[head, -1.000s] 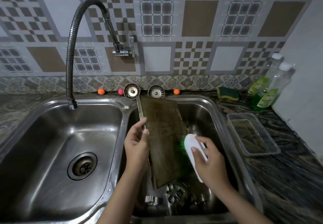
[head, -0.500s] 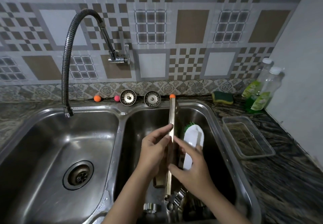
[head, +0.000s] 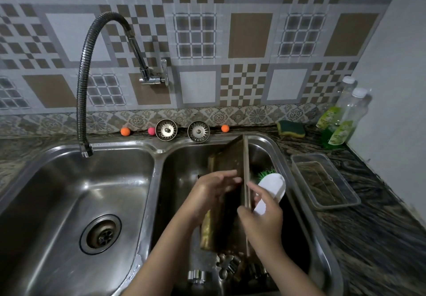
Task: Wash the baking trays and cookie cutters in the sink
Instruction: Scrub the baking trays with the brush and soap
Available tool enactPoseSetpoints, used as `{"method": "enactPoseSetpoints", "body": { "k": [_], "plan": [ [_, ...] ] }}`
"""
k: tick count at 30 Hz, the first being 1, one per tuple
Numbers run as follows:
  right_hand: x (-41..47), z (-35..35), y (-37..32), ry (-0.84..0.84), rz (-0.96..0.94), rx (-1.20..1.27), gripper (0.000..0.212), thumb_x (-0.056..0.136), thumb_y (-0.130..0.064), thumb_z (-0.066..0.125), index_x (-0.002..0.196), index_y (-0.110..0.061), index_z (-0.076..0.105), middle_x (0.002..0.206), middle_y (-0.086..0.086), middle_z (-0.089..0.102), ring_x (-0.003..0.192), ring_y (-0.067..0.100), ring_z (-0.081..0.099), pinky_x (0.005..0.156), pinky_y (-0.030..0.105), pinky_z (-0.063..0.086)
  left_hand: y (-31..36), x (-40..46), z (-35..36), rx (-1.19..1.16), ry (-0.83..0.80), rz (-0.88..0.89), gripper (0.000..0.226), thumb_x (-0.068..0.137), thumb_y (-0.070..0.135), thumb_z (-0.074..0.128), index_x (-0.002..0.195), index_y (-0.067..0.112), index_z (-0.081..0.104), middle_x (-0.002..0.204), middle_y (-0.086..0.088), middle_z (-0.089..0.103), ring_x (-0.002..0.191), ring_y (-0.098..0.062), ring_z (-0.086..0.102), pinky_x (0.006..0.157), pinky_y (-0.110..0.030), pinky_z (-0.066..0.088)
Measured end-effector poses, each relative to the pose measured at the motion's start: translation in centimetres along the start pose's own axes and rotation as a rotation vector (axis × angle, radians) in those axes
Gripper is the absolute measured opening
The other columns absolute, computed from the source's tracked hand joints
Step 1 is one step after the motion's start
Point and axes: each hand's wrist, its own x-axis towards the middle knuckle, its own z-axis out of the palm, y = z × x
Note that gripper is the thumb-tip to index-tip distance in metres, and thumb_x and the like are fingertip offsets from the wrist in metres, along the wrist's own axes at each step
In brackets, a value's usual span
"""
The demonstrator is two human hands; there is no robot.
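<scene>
A dark, stained baking tray (head: 231,157) stands on edge in the right sink basin (head: 306,203), its inner side now facing left. My left hand (head: 211,192) holds it from the left, fingers across that face. My right hand (head: 262,217) grips a white scrub brush (head: 270,189) with green bristles just right of the tray's rim, and a finger touches the rim. Metal cookie cutters (head: 224,267) lie on the basin floor below the tray, partly hidden by my arms.
The left basin (head: 69,192) holds only its drain, with the flexible faucet (head: 84,88) above it. Two strainer plugs (head: 166,130), small coloured balls and a sponge (head: 291,129) sit on the back ledge. Soap bottles (head: 341,120) and a clear plastic container (head: 325,180) are on the right counter.
The tray has been turned over: its back faced up, then it stood edge-on, and now its inner side faces left. My right hand with the brush stayed on the tray's right.
</scene>
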Motion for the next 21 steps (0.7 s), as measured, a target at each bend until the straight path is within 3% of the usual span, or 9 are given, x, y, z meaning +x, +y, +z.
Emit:
{"method": "enactPoseSetpoints", "body": {
  "k": [2,4,6,8,11,15,18,21],
  "plan": [
    [0.6,-0.2,0.4,0.024,0.084,0.061,0.048,0.076,0.007,0.062,0.094,-0.037,0.069,0.104,0.008,0.061,0.083,0.005,0.058,0.068,0.013,0.046,-0.8,-0.4,-0.5,0.225,0.184,0.113,0.026,0.096,0.011,0.048,0.112,0.022,0.065,0.114,0.002,0.068,0.112,-0.008,0.061,0.095,-0.020,0.047],
    [0.7,-0.4,0.6,0.035,0.135,0.104,0.053,0.078,0.007,0.060,0.086,-0.044,0.070,0.091,0.013,0.059,0.066,0.013,0.054,0.061,0.021,0.046,-2.3,-1.1,-1.7,0.433,0.376,0.222,0.028,0.093,0.011,0.055,0.108,0.034,0.062,0.117,0.012,0.058,0.111,0.007,0.053,0.096,-0.012,0.044],
    [0.7,-0.8,0.3,0.031,0.136,0.105,0.054,0.079,0.008,0.059,0.086,-0.045,0.069,0.086,0.012,0.054,0.054,0.010,0.045,0.051,0.018,0.042,-4.1,-2.0,-3.5,0.500,0.491,0.229,0.030,0.090,0.016,0.060,0.115,0.033,0.061,0.127,0.010,0.045,0.119,0.003,0.044,0.104,-0.020,0.037],
    [0.7,-1.0,0.1,0.025,0.144,0.098,0.052,0.079,0.009,0.059,0.090,-0.041,0.069,0.090,0.008,0.054,0.049,0.008,0.042,0.046,0.016,0.041,-5.1,-2.9,-5.0,0.461,0.479,0.126,0.032,0.091,0.017,0.059,0.120,0.030,0.059,0.132,0.008,0.043,0.121,-0.005,0.043,0.103,-0.028,0.040],
    [1.0,-1.2,-0.2,0.002,0.149,0.098,0.052,0.079,0.011,0.058,0.091,-0.038,0.070,0.090,0.004,0.052,0.048,0.006,0.040,0.044,0.013,0.037,-5.5,-4.2,-5.9,0.310,0.375,0.036,0.031,0.093,0.007,0.054,0.113,0.030,0.060,0.119,0.005,0.061,0.110,-0.009,0.059,0.082,-0.022,0.053],
    [1.2,-1.1,-0.9,-0.040,0.133,0.103,0.049,0.080,0.013,0.055,0.097,-0.029,0.071,0.085,0.001,0.047,0.042,0.004,0.034,0.042,0.016,0.033,-5.6,-5.0,-7.7,0.187,0.400,0.015,0.036,0.089,-0.002,0.057,0.111,0.025,0.064,0.107,-0.003,0.069,0.101,-0.017,0.065,0.076,-0.028,0.055],
    [1.3,-0.9,-1.5,-0.069,0.103,0.069,0.045,0.080,0.013,0.056,0.100,-0.025,0.071,0.084,0.000,0.047,0.054,0.013,0.042,0.051,0.024,0.040,-5.1,-5.7,-9.2,0.061,0.415,0.011,0.036,0.088,-0.003,0.058,0.112,0.023,0.065,0.096,-0.009,0.069,0.087,-0.023,0.066,0.066,-0.032,0.056],
    [1.5,0.0,-2.4,-0.119,0.045,-0.009,0.037,0.082,0.008,0.059,0.096,-0.024,0.070,0.083,-0.003,0.051,0.062,0.003,0.052,0.060,0.010,0.045,-4.9,-6.2,-10.1,0.053,0.453,0.054,0.040,0.087,-0.005,0.058,0.106,0.028,0.068,0.092,-0.009,0.063,0.081,-0.021,0.060,0.062,-0.032,0.052]
  ]
}}
